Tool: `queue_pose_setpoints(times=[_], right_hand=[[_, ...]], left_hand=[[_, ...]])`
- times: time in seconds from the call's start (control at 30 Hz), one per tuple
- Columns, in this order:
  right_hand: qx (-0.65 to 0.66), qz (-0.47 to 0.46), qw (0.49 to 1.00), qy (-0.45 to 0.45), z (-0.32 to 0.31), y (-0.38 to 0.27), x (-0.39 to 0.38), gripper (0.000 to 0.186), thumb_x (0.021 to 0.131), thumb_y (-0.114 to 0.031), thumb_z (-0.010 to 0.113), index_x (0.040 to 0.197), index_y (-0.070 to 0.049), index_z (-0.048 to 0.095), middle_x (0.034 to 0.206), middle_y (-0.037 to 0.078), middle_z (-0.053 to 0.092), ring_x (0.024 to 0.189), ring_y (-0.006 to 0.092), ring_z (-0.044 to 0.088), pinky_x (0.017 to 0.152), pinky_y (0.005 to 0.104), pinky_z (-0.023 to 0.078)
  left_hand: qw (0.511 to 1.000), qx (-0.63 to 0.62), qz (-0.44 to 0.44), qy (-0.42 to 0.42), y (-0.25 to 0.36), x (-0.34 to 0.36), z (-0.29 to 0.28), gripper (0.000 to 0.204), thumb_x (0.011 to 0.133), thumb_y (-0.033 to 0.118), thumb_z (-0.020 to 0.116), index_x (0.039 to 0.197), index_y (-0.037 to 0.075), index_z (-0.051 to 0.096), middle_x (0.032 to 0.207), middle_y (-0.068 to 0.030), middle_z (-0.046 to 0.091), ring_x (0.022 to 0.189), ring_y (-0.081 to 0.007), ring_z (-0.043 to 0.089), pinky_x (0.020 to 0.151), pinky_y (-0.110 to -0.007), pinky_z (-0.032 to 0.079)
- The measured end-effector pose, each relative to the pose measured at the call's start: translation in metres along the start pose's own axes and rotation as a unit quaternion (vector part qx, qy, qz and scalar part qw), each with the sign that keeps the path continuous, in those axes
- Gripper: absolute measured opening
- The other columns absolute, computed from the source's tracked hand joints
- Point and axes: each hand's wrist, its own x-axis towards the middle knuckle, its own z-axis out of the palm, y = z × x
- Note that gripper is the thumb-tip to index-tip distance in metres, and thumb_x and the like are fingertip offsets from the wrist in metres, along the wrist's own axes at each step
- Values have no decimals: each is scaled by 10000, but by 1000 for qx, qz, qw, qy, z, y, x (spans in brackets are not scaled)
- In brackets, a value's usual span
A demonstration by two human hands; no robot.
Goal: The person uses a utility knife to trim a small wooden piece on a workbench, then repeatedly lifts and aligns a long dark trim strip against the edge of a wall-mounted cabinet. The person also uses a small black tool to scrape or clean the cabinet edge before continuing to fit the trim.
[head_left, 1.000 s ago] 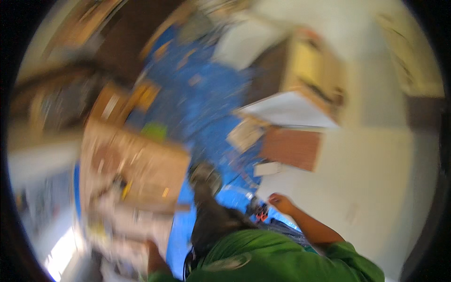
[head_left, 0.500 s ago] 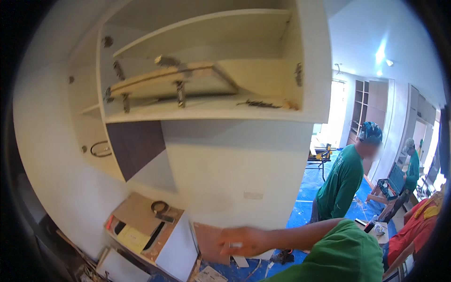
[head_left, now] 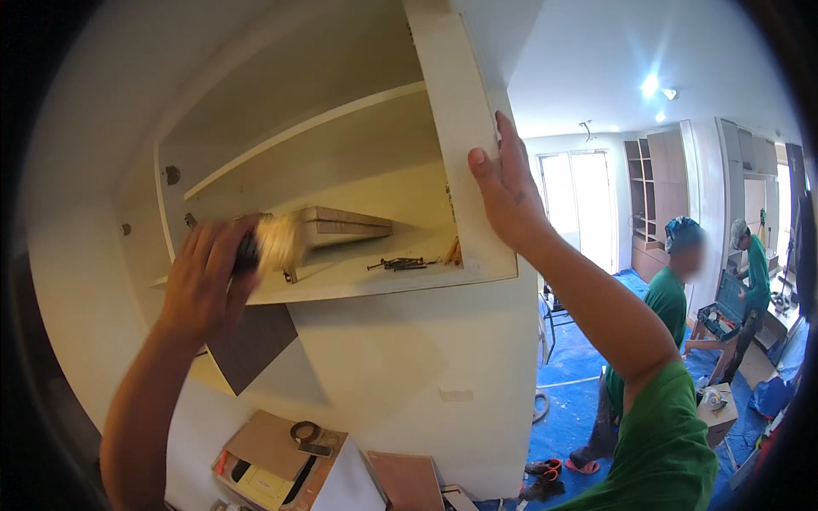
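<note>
In my left hand [head_left: 204,277] is a brush [head_left: 279,242] with a dark body and pale bristles, smeared by motion. It is raised at the front of a white wall cabinet [head_left: 383,288]. Fingers apart, my right hand [head_left: 511,192] lies against the cabinet's right side panel. Inside, on the lowest board, a wooden panel [head_left: 349,223] sits partly hidden by the brush. To its right lies a small heap of dark screws [head_left: 399,264]. Whether the bristles touch anything is unclear.
Below stands a white box-like unit [head_left: 341,477] with cardboard [head_left: 266,444] and a tape roll [head_left: 305,432] on top. A brown board [head_left: 405,481] leans beside it. Two people in green [head_left: 669,298] are at the right, on blue floor sheeting [head_left: 579,341].
My left hand has come into view with the brush. My right hand has risen from low in front to the cabinet's side. The view has shifted, bringing the cabinet lower and leftward.
</note>
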Motion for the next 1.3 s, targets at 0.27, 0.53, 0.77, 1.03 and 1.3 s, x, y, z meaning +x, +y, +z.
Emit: queue_pose_setpoints(times=[0.27, 0.53, 0.77, 1.03, 1.3], right_hand=[[9, 15, 1000, -8, -2, -18, -8, 736, 1060, -489, 474, 1586, -30, 239, 1576, 234, 332, 1470, 412, 340, 1180, 479, 335], [17, 15, 1000, 2, 3, -10, -8, 730, 1033, -465, 534, 1582, -66, 266, 1538, 214, 387, 1432, 399, 386, 1148, 483, 379], [18, -2, 1000, 11, 2, -7, -9, 725, 1012, -403, 582, 1577, -68, 275, 1514, 231, 404, 1405, 411, 402, 1131, 489, 394], [20, -7, 1000, 13, 2, -4, -9, 719, 1002, -357, 590, 1575, -58, 274, 1500, 253, 409, 1379, 425, 418, 1127, 492, 396], [32, -14, 999, 16, 1, -3, -10, 710, 999, -341, 588, 1572, -55, 281, 1498, 260, 406, 1377, 427, 420, 1132, 497, 389]], left_hand=[[976, -163, -88, 117, -25, 236, 28, 424, 988, 326, 652, 1342, 96, 616, 1216, -119, 596, 1079, -270, 600, 968, -388, 473], [927, -280, -227, 106, -35, 305, 58, 444, 994, 461, 607, 1168, 66, 710, 926, -86, 687, 863, -216, 620, 811, -354, 495], [935, -193, -266, 133, -43, 319, 69, 637, 925, 655, 597, 1029, 39, 723, 901, -120, 699, 857, -243, 650, 804, -371, 510], [946, -103, -271, 142, -40, 327, 76, 763, 881, 770, 543, 968, 35, 731, 888, -170, 714, 861, -304, 688, 799, -405, 530], [948, -73, -282, 126, -34, 332, 68, 772, 857, 798, 537, 954, 66, 760, 896, -153, 723, 872, -298, 697, 792, -420, 535]])
